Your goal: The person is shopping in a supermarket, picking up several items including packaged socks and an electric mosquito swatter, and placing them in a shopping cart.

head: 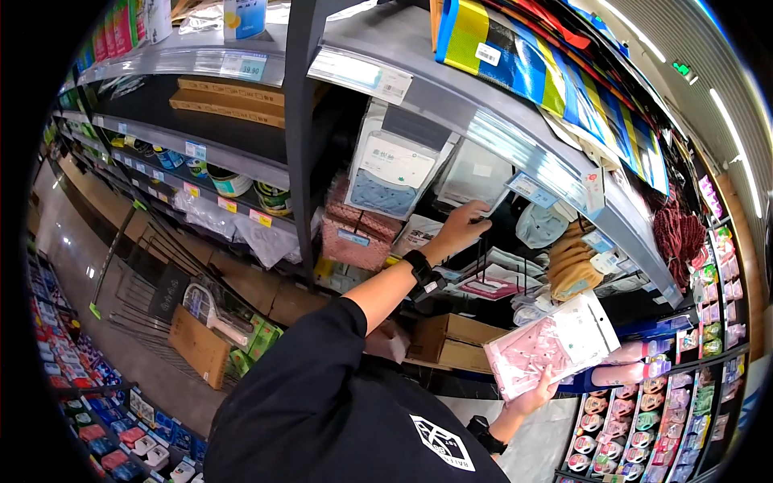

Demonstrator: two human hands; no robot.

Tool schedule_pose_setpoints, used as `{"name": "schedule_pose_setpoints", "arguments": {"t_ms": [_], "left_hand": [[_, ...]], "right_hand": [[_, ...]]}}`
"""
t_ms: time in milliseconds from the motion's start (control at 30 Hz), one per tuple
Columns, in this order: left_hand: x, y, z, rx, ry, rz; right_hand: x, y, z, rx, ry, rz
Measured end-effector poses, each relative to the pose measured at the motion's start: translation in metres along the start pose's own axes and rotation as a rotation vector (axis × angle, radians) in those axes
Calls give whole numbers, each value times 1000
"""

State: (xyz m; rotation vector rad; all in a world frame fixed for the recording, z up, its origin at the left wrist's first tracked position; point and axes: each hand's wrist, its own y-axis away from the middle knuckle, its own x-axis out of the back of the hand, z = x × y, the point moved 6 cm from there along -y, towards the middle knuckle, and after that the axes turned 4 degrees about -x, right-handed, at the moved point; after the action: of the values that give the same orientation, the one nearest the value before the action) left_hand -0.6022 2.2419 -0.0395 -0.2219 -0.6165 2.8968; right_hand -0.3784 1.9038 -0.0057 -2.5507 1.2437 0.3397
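Note:
My left hand (460, 224), reaching up under a shelf, has its fingers apart at the lower edge of a clear plastic pack (477, 172). Whether the fingertips touch that pack is unclear. Left of it hangs a pack with a blue quilted textile (386, 192) and a white printed header. My right hand (534, 392) grips a flat clear pack of pink fabric (528, 356) by its lower edge, tilted, with a white card at its top. Below my left hand, more flat packs (489, 281) hang on metal hooks.
A wire shopping cart (130, 278) stands at left, holding a cardboard box (199, 344) and a packaged racket-shaped item (211, 311). The shelf's front edge (447, 108) overhangs my left hand. Mustard fabric goods (570, 259) hang to the right. An open cardboard box (453, 341) sits low down.

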Motion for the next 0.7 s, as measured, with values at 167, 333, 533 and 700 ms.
{"name": "schedule_pose_setpoints", "arguments": {"t_ms": [167,333,533,700], "left_hand": [[25,12,32,-314,-337,243],[44,21,76,-361,-383,340],[5,33,124,-87,193,-229],[13,24,141,-144,82,-278]], "right_hand": [[-24,8,-1,-18,16,-69],[-40,11,5,-58,16,-134],[-78,1,20,-188,2,-351],[-134,-7,32,-247,65,-508]]}}
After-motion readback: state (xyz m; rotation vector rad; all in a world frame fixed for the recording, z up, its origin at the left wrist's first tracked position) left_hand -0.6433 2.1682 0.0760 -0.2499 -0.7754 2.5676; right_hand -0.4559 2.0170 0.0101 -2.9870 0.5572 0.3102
